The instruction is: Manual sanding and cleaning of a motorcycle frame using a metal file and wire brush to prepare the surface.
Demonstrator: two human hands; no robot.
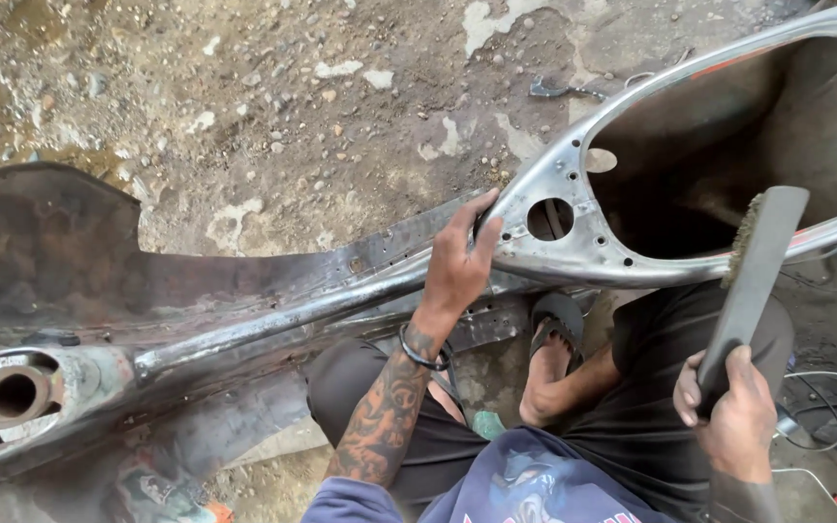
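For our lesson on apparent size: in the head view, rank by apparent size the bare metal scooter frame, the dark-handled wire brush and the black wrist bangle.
1. Bare metal scooter frame
2. Dark-handled wire brush
3. Black wrist bangle

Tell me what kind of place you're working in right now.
Probably an outdoor or open-sided repair yard: stony dirt ground, a stripped metal scooter frame steadied by the left hand, and a wire brush in the right hand.
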